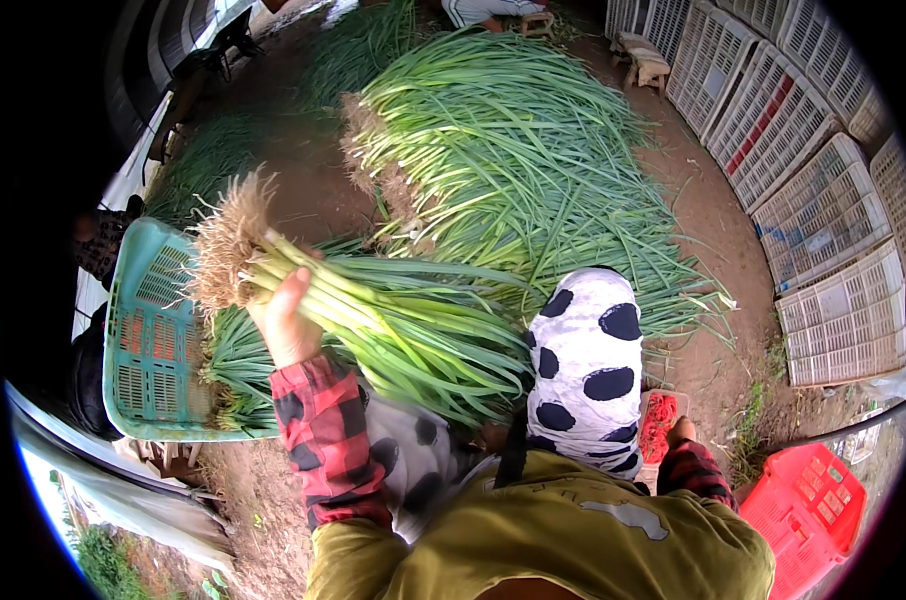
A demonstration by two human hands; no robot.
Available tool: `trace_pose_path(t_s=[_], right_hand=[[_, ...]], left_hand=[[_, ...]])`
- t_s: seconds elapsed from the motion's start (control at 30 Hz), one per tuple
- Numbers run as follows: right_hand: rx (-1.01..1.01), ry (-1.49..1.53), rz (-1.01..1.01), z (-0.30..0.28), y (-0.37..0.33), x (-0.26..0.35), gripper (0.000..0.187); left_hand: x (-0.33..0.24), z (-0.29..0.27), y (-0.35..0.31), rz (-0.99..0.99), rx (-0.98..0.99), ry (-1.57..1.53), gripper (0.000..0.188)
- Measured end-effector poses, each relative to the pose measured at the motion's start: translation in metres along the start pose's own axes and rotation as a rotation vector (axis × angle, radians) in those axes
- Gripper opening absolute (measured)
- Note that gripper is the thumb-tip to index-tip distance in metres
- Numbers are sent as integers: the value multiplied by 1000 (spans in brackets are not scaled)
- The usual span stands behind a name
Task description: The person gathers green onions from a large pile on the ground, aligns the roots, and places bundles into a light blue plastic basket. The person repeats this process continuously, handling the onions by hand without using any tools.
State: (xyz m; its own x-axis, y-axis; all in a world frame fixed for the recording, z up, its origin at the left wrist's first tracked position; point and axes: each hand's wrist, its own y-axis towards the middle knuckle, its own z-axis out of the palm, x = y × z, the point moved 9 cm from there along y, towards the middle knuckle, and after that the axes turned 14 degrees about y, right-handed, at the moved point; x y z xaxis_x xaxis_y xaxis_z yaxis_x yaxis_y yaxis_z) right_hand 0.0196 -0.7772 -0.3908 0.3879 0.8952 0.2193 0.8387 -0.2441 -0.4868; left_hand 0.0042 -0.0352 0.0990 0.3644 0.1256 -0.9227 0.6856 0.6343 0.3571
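Observation:
My left hand (pixel 288 310) is closed round a thick bunch of leek-like greens (pixel 373 315), just above the roots. The bunch lies tilted across my lap, its tangled pale roots (pixel 228 245) pointing up and left and its long leaves trailing right, toward my knee. My right hand (pixel 681 431) is down at the right, beside my patterned trouser leg. It is at the edge of a small container of red strips or ties (pixel 658 425). Its fingers are mostly hidden, so what it holds, if anything, does not show.
A large heap of the same greens (pixel 513 150) covers the ground ahead. A green crate (pixel 123 380) with more greens stands at the left. White crates (pixel 823 210) line the right side, a red crate (pixel 798 510) sits lower right. Another person's leg (pixel 483 10) shows at the top.

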Motion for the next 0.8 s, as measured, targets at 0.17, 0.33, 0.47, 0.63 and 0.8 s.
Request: trace_pose_path(t_s=[0.17, 0.33, 0.47, 0.63, 0.8], right_hand=[[-139, -175, -64, -34, 22, 18, 21], [-384, 265, -669, -221, -2, 295, 10], [-134, 731, -1221, -316, -167, 561, 7], [502, 723, -1565, -252, -280, 732, 22], [570, 604, -1758, -243, -322, 769, 28]], left_hand=[[7, 27, -6, -123, 123, -97, 53], [7, 45, -14, -187, 213, -211, 59], [3, 63, -16, -200, 359, -254, 64], [12, 56, -9, -195, 345, -210, 54], [15, 33, 4, -195, 221, -191, 41]])
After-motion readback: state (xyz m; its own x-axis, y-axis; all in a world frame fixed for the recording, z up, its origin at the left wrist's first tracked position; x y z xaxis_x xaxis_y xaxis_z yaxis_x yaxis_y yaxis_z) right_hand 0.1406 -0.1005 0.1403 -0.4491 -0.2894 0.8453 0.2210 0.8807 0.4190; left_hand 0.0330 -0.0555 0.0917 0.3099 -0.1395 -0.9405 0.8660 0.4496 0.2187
